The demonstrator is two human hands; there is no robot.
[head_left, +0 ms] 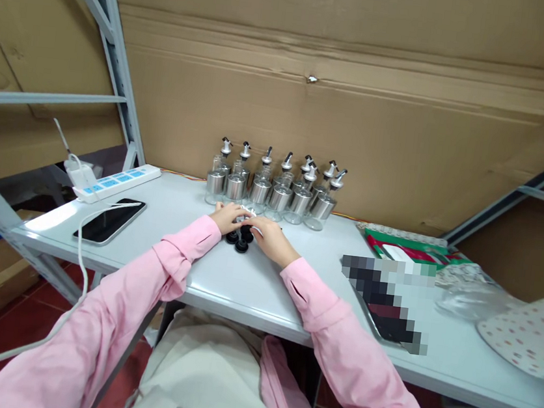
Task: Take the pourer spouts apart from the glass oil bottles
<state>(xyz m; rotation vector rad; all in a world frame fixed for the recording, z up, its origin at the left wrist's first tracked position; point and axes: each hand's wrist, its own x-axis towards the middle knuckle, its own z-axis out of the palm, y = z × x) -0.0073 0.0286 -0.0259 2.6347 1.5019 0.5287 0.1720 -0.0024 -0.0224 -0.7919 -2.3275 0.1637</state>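
Observation:
My left hand (227, 217) and my right hand (268, 236) meet over a small cluster of pour spouts on the table. Fingers of both hands bend around the cluster, partly hiding it. Silvery bits show between the fingertips, and black round stopper ends (241, 246) stick out toward me below. Just behind the hands stand several glass bottles (280, 198) with steel bands, in close rows. Silver and black spouts (338, 179) top the back bottles and some at the right front; other front bottles have bare necks (237, 168).
A white power strip (122, 180) with a plugged-in charger and a phone (110, 221) lie on the left, with a white cable hanging over the edge. To the right are a pixelated dark object (379, 301), a green-and-red package (404, 248) and a dotted item (527, 331). Cardboard (340, 126) stands behind.

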